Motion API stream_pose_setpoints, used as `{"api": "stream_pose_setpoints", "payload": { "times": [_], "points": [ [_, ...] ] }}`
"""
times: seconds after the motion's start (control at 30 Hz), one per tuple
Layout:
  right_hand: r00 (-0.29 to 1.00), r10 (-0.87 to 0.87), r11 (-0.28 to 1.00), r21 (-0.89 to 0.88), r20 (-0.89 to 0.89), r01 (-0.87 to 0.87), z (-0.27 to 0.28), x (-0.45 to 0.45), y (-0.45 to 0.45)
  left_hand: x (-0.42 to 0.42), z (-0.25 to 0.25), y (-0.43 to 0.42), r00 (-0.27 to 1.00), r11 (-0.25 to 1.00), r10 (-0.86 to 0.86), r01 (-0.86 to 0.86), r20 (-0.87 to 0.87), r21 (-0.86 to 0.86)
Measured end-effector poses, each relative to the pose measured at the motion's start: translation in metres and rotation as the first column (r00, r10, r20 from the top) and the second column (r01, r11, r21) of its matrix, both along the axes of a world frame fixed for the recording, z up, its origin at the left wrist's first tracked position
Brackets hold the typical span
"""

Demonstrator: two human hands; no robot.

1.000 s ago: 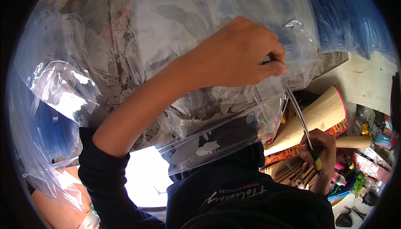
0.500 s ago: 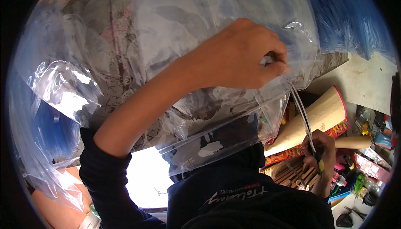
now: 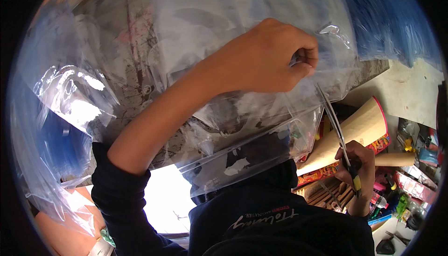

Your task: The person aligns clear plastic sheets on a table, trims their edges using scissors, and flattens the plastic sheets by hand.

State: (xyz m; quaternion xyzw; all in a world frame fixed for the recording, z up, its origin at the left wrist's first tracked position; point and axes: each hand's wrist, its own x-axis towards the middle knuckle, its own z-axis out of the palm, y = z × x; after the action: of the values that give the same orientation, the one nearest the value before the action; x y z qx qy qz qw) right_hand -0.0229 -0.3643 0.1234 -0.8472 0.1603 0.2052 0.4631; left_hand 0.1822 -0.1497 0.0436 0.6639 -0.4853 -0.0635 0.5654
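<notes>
Clear plastic sheeting [image 3: 200, 32] covers the worktop, its folded lower edge hanging over the front. My left hand [image 3: 280, 57] reaches across it from the left, thumb and forefinger pinched on the plastic near the worktop's right corner. Lower right, my right hand [image 3: 357, 165] is closed round the black and yellow handles of the scissors [image 3: 337, 125]. Their long blades point up and left, with the tips at the plastic just below my left fingertips. How far the blades are apart is hard to make out.
Blue plastic [image 3: 387, 17] lies at the upper right, with more at the left. Beneath the worktop's right corner are a rolled tan sheet [image 3: 359, 130], wooden sticks [image 3: 331, 193] and mixed small items [image 3: 401, 204]. A person's bare skin [image 3: 70, 228] shows at lower left.
My left hand has shifted slightly up and left with the pinched plastic. The scissor tips have moved a little left and up since half a second ago. My right hand stays closed on the handles.
</notes>
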Motion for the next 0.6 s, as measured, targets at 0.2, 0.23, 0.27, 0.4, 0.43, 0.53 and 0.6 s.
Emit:
{"api": "stream_pose_setpoints", "payload": {
  "times": [0.2, 0.23, 0.27, 0.4, 0.43, 0.53, 0.6],
  "points": [
    [1.000, -0.026, 1.000, -0.001, -0.004, 0.026, -0.0007, 0.0003, 0.0043, -0.0003, 0.0021, 0.0001, 1.000, 0.999, 0.009, -0.009, -0.012, 0.041],
    [1.000, -0.026, 1.000, -0.002, -0.005, 0.026, -0.0025, -0.0006, 0.0030, -0.0003, 0.0017, 0.0002, 1.000, 0.999, 0.009, -0.008, -0.014, 0.040],
    [1.000, 0.000, 1.000, -0.009, 0.031, 0.000, -0.0051, -0.0018, 0.0008, -0.0002, 0.0013, 0.0003, 1.000, 0.999, 0.010, -0.010, -0.016, 0.036],
    [0.997, -0.020, 0.999, 0.041, 0.072, 0.017, -0.0081, -0.0003, 0.0005, -0.0009, 0.0041, 0.0017, 1.000, 0.998, 0.015, -0.014, -0.024, 0.064],
    [0.997, -0.020, 0.999, 0.040, 0.073, 0.017, -0.0084, 0.0005, -0.0007, -0.0007, 0.0036, 0.0013, 1.000, 0.998, 0.015, -0.014, -0.023, 0.064],
    [0.999, -0.043, 0.991, 0.131, 0.026, 0.039, -0.0081, 0.0022, -0.0029, -0.0007, 0.0019, 0.0006, 1.000, 0.998, 0.020, -0.019, -0.022, 0.053],
    [0.999, -0.049, 0.994, 0.099, 0.014, 0.047, -0.0069, 0.0039, 0.0002, -0.0007, 0.0017, 0.0005, 0.999, 0.997, 0.013, -0.010, -0.041, 0.071]
  ]
}}
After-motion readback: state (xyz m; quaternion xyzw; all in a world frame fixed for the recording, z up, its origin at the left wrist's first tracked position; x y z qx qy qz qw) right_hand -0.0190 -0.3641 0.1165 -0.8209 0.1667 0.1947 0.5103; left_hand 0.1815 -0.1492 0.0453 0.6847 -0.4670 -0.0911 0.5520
